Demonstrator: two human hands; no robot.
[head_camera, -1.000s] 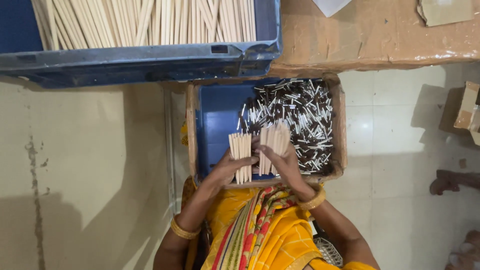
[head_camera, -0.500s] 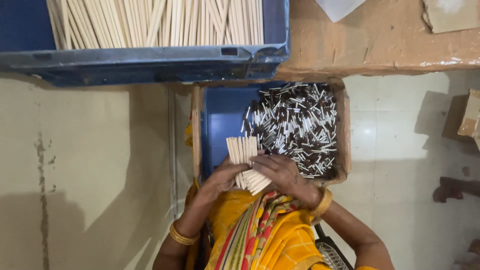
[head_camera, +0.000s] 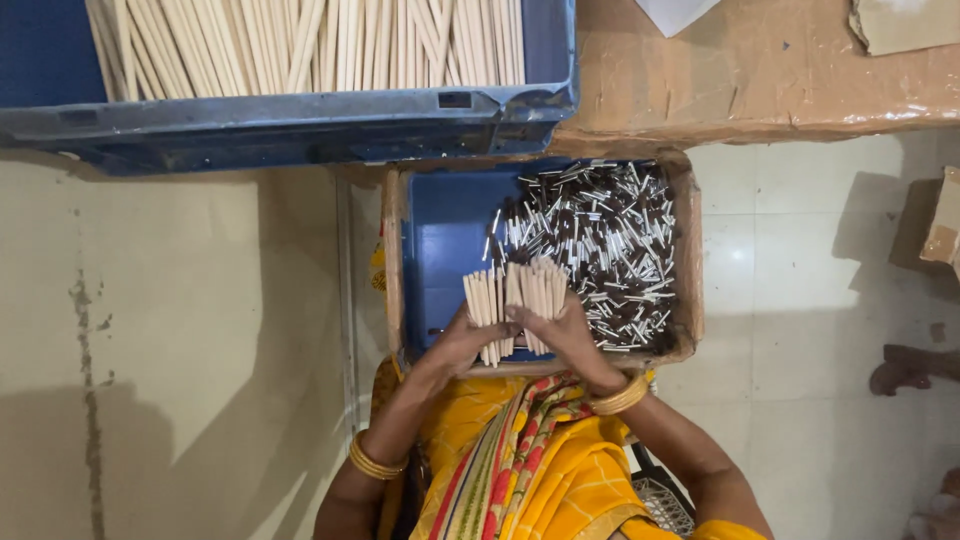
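Pale wooden sticks (head_camera: 515, 295) stand bunched, gripped by both hands, left (head_camera: 462, 340) and right (head_camera: 560, 328), over the blue tray (head_camera: 445, 240).

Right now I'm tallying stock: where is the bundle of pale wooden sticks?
In the head view, the bundle of pale wooden sticks stands centre, between left hand and right hand, over the blue-lined box.

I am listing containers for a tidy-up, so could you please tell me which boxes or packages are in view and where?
Blue crate: top left, long, holds pale sticks.
Small box: centre, brown walls, blue bottom, holds short dark-and-white pieces.
Cardboard sheet: top right, brown, flat.
Carton: right edge, brown, partly cut off.
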